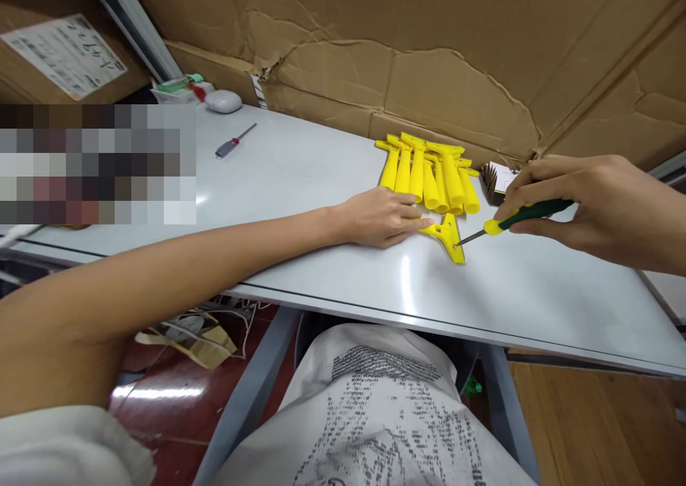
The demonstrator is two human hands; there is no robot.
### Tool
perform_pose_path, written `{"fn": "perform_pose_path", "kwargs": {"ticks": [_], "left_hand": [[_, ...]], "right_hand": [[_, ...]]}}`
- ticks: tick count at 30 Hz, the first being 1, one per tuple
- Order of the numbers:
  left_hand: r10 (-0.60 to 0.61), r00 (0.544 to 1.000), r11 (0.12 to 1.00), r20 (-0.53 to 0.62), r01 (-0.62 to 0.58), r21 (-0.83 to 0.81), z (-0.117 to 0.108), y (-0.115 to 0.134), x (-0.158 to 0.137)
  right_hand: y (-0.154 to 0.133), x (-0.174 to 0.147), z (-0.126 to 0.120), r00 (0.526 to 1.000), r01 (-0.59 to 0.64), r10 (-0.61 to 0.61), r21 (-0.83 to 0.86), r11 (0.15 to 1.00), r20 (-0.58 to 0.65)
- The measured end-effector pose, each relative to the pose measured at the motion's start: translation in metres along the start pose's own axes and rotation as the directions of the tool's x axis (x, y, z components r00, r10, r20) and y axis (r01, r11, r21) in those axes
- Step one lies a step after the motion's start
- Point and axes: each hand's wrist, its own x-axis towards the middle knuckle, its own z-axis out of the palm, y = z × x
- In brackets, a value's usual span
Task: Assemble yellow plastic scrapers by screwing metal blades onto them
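My left hand [381,216] lies on the table, its fingers closed over the handle of a yellow plastic scraper [449,236] and pressing it down. The scraper's wide head points to the right. In my right hand [584,196] is a screwdriver [536,213] with a green and yellow handle. Its tip touches the scraper's head near a small screw or hole. Just behind my left hand lie several more yellow scrapers [418,168], side by side, with their heads toward the cardboard.
A grey and red screwdriver [228,147] and a white computer mouse [224,101] lie on the white table [311,164] to the left. A small open box [498,179] sits behind my right hand. Large cardboard [429,43] walls the back edge.
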Motion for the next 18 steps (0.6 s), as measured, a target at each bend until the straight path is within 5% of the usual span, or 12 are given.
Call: {"fn": "perform_pose_path", "kwargs": {"ticks": [9,14,18], "left_hand": [[0.013,0.997,1.000,-0.078,-0.013,0.009,0.002,0.000,-0.003],[-0.066,0.981,0.996,-0.185,0.075,0.041,-0.002,0.003,0.002],[-0.177,0.922,0.983,-0.344,0.182,-0.017,-0.007,0.012,0.009]], "right_hand": [[0.008,-0.012,-0.006,0.984,-0.143,0.149,0.065,0.988,-0.093],[0.012,-0.006,0.009,0.921,-0.029,0.136,0.282,0.959,-0.365],[0.000,0.006,0.019,0.879,0.049,0.154,0.408,0.912,-0.451]]}}
